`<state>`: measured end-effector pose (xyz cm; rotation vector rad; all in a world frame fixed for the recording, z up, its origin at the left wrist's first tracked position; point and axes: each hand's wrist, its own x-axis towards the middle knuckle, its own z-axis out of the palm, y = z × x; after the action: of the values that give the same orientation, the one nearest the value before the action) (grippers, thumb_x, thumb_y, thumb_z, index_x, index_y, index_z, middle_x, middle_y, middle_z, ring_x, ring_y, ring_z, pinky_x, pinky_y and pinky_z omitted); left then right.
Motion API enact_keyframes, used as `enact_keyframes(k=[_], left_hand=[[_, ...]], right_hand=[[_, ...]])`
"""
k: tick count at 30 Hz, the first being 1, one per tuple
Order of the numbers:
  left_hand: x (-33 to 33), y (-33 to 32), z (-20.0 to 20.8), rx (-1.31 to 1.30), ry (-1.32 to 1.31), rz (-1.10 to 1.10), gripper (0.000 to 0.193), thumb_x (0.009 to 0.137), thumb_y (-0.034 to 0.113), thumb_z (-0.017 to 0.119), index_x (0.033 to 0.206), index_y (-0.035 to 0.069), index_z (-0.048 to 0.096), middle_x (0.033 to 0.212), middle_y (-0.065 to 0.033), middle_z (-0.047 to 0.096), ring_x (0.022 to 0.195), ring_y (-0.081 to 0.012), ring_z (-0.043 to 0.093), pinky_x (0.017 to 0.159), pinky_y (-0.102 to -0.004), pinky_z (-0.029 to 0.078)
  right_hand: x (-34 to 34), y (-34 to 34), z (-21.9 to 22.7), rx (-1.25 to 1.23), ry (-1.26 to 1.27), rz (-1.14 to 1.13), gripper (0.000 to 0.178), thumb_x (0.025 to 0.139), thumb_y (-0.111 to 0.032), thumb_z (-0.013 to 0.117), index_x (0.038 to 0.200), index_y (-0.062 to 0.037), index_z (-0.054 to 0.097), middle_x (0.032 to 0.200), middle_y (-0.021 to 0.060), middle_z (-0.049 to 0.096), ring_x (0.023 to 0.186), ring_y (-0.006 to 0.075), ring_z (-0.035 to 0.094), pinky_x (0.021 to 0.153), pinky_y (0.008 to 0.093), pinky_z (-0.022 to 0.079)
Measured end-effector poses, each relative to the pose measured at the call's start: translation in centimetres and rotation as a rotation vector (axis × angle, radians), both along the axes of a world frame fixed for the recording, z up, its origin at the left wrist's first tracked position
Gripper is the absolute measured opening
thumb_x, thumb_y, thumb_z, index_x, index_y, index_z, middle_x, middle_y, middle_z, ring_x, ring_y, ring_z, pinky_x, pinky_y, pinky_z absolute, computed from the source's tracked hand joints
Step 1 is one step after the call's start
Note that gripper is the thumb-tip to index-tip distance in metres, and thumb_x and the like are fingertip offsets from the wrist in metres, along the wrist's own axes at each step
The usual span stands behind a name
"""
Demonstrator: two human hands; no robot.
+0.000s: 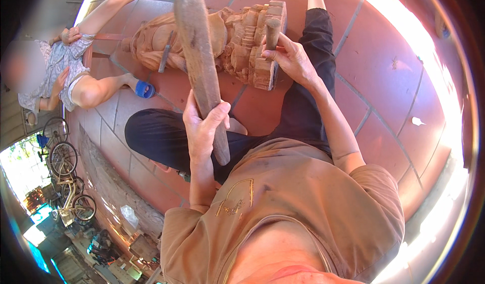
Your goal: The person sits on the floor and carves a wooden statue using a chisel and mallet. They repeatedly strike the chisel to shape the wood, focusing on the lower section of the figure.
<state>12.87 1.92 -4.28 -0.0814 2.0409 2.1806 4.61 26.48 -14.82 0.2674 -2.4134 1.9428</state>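
Observation:
My left hand (pixel 200 122) is wrapped round a long flat wooden mallet (pixel 197 52), raised upright over my bent knee. In my right hand (pixel 293 59) is a chisel; its round wooden handle (pixel 272 31) points up, and I cannot make out its blade. The chisel stands at the ridged base (pixel 265 72) of a carved wooden statue (pixel 202 31) lying on its side on the floor. A narrow tool (pixel 164 58) rests against the statue farther left. The mallet hides part of the carving.
Red floor tiles (pixel 384 87) surround me. At the left sits another person (pixel 70 77) with a blue sandal (pixel 145 89), one arm stretched toward the statue's far side. Bicycles (pixel 64 159) and cluttered tools (pixel 108 251) are at the lower left. A white scrap (pixel 417 121) lies at right.

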Motion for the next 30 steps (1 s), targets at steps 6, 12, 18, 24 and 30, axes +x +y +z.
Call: enact_keyframes(k=[6,12,18,24,30], left_hand=[[-2.3,-1.6,1.8,0.276,0.07,0.01,0.054,0.093,0.021,0.069,0.137,-0.002,0.048,0.079,-0.0092,0.058,0.056,-0.0159,0.056,0.05,-0.0279,0.047],[-5.7,-5.0,2.2,0.766,-0.202,-0.028,0.05,0.103,0.035,0.055,0.135,-0.003,0.048,0.082,-0.0069,0.05,0.061,-0.014,0.053,0.056,-0.027,0.046],[-6.9,-7.9,-3.4,1.278,-0.598,-0.106,0.053,0.104,0.034,0.055,0.131,-0.011,0.046,0.083,-0.0085,0.05,0.063,-0.0158,0.053,0.059,-0.0293,0.047],[-6.0,-6.5,-6.3,1.27,-0.721,-0.092,0.054,0.104,0.035,0.056,0.13,-0.011,0.047,0.079,-0.0074,0.051,0.061,-0.0145,0.054,0.058,-0.0285,0.048],[-5.7,-6.0,-7.4,1.187,-0.75,-0.146,0.05,0.104,0.037,0.055,0.129,-0.007,0.052,0.079,-0.0067,0.053,0.059,-0.0125,0.054,0.057,-0.026,0.046]], right_hand=[[0.5,-0.7,0.1,-0.12,-0.005,-0.043,0.024,0.095,-0.002,0.065,0.118,-0.0003,0.059,0.101,0.0044,0.069,0.096,0.0123,0.068,0.088,0.0311,0.054],[0.4,-0.6,-1.0,-0.168,0.012,-0.068,0.025,0.095,-0.006,0.068,0.118,-0.0036,0.06,0.098,0.0069,0.071,0.091,0.0121,0.069,0.081,0.0296,0.054],[0.3,-0.8,-1.1,-0.204,-0.01,-0.053,0.024,0.095,-0.005,0.067,0.118,-0.0027,0.059,0.097,0.0052,0.069,0.09,0.0111,0.068,0.08,0.0288,0.053],[0.2,-0.6,-0.8,-0.157,-0.009,-0.067,0.024,0.096,-0.005,0.067,0.118,-0.0025,0.059,0.098,0.0053,0.069,0.091,0.0117,0.069,0.081,0.0291,0.054],[0.1,-0.5,-1.1,-0.196,-0.007,-0.064,0.023,0.096,-0.005,0.067,0.118,-0.0028,0.059,0.098,0.005,0.069,0.091,0.0117,0.068,0.082,0.0293,0.053]])
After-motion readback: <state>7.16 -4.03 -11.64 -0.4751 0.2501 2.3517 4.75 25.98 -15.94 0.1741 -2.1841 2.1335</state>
